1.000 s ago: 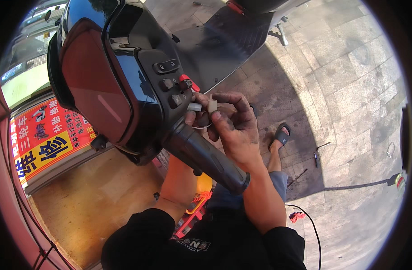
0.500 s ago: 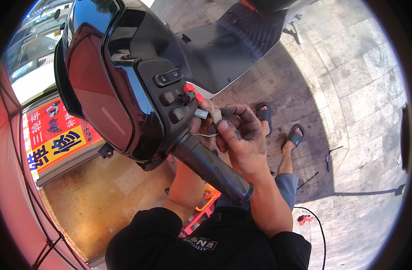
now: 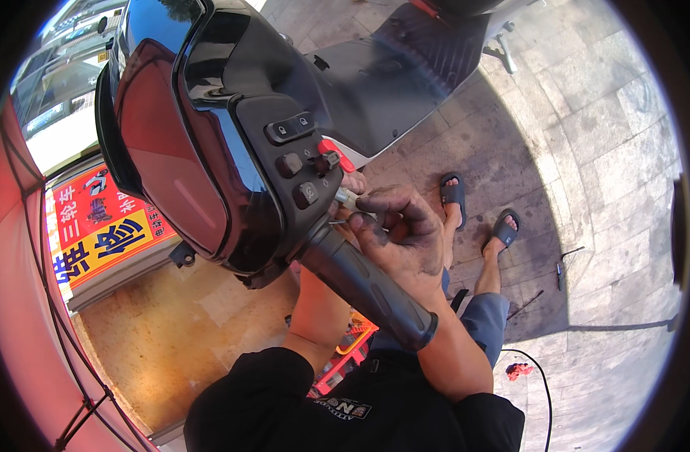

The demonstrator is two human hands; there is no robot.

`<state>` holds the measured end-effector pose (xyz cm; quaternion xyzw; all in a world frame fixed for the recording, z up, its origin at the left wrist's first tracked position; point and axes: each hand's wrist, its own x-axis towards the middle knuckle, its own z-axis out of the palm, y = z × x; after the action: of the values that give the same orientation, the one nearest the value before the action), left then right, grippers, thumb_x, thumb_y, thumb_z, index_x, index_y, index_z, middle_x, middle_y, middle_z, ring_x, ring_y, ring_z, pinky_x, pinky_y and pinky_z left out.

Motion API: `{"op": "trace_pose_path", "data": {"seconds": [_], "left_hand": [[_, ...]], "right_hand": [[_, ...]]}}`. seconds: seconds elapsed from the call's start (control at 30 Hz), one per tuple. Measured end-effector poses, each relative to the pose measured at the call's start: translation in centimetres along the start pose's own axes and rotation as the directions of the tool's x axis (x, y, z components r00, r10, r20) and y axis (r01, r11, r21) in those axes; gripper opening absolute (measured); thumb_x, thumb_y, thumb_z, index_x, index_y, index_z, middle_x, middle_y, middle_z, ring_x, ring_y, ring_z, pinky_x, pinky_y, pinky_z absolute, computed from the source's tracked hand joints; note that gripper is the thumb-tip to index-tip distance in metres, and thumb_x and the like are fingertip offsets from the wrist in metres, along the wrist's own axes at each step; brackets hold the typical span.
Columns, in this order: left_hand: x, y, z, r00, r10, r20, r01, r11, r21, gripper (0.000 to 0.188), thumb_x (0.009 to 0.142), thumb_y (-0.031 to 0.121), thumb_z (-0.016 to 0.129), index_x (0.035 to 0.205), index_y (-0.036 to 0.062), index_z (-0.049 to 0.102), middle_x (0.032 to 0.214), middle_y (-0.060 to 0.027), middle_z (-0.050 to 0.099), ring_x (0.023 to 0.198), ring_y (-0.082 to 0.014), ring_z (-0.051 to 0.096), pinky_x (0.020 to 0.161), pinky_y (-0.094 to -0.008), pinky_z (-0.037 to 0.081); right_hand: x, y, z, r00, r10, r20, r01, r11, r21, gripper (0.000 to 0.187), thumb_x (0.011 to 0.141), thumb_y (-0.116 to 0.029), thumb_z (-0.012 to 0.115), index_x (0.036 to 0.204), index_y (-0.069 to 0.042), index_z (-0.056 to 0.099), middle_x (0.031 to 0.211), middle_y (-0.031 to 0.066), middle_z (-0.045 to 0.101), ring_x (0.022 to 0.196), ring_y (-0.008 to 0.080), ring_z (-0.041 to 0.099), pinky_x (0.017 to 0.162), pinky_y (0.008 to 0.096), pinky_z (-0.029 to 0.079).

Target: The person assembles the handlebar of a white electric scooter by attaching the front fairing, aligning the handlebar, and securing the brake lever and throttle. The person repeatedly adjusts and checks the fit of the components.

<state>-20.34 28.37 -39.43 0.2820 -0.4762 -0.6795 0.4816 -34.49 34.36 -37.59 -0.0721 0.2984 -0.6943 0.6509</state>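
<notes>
While the curled right hand (image 3: 407, 232) pinches it at the thumb and forefinger, a small pale plastic connector (image 3: 347, 198) sits just inboard of the black ribbed rubber handlebar grip (image 3: 369, 288), close to the switch housing. The connector lies at the fingertips of the right hand, partly covered by the forefinger. Next to its upper end shows a bit of the left hand (image 3: 353, 181), most of which is hidden behind the scooter's controls, so I cannot tell what it grasps. A thin, light wire (image 3: 337, 221) runs just below the connector, near the right thumb.

Around the hands, the black plastic switch housing (image 3: 294, 162) carries dark buttons and a bright red switch lever (image 3: 336, 154). Left of it is the dark red glossy panel (image 3: 175, 154) of the scooter's front; beyond, the black footboard (image 3: 394, 90) stretches up and right.

Below the grip, a red plastic basket with an orange-yellow handle (image 3: 343, 364) is half hidden by the left forearm and black shirt; its contents cannot be made out. To the right, two feet in dark slide sandals (image 3: 505, 228) stand on the paving (image 3: 609, 218), where a crumpled red scrap (image 3: 518, 371) lies near a black cable (image 3: 545, 384).
</notes>
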Motion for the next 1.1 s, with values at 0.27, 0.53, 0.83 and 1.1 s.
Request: {"op": "trace_pose_path", "data": {"seconds": [0.27, 0.53, 0.83, 1.1], "left_hand": [[0.0, 0.3, 0.1, 1.000, 0.002, 0.023, -0.003, 0.999, 0.039, 0.023, 0.098, 0.014, 0.060, 0.121, 0.0129, 0.060, 0.109, -0.0030, 0.054, 0.101, -0.0179, 0.052, 0.091, -0.0356, 0.044], [0.6, 0.8, 0.0, 0.998, 0.009, 0.059, -0.014, 0.996, 0.085, 0.023, 0.098, 0.014, 0.060, 0.121, 0.0139, 0.061, 0.106, -0.0019, 0.054, 0.099, -0.0171, 0.051, 0.089, -0.0346, 0.043], [0.8, 1.0, -0.2, 0.991, 0.033, 0.132, -0.057, 0.981, 0.187, 0.023, 0.098, 0.014, 0.060, 0.121, 0.0150, 0.061, 0.104, -0.0007, 0.053, 0.097, -0.0161, 0.050, 0.086, -0.0336, 0.043], [0.6, 0.4, 1.7, 0.994, 0.015, -0.110, -0.027, 0.994, -0.105, 0.017, 0.097, 0.020, 0.064, 0.113, 0.0152, 0.064, 0.104, 0.0004, 0.054, 0.098, -0.0158, 0.049, 0.085, -0.0334, 0.042]], "right_hand": [[-0.1, -0.3, 0.3, 0.995, -0.017, -0.101, 0.009, 0.997, -0.074, 0.022, 0.081, 0.004, 0.073, 0.102, 0.001, 0.066, 0.092, 0.0050, 0.064, 0.074, 0.0060, 0.053, 0.067, 0.0210, 0.045], [-0.7, -0.9, 0.4, 0.992, 0.112, -0.049, -0.114, 0.993, -0.022, 0.029, 0.085, 0.004, 0.073, 0.110, 0.003, 0.060, 0.101, 0.0055, 0.065, 0.092, 0.0080, 0.061, 0.082, 0.0216, 0.048], [-0.6, -0.7, 0.2, 0.980, 0.195, -0.029, -0.188, 0.969, 0.163, 0.025, 0.084, 0.004, 0.072, 0.106, 0.006, 0.060, 0.101, 0.0089, 0.066, 0.097, 0.0117, 0.061, 0.087, 0.0269, 0.050], [-1.0, -0.5, 0.2, 0.993, 0.106, -0.048, -0.106, 0.994, 0.000, 0.024, 0.086, 0.003, 0.073, 0.106, 0.006, 0.060, 0.103, 0.0089, 0.066, 0.098, 0.0115, 0.062, 0.087, 0.0247, 0.050]]}}
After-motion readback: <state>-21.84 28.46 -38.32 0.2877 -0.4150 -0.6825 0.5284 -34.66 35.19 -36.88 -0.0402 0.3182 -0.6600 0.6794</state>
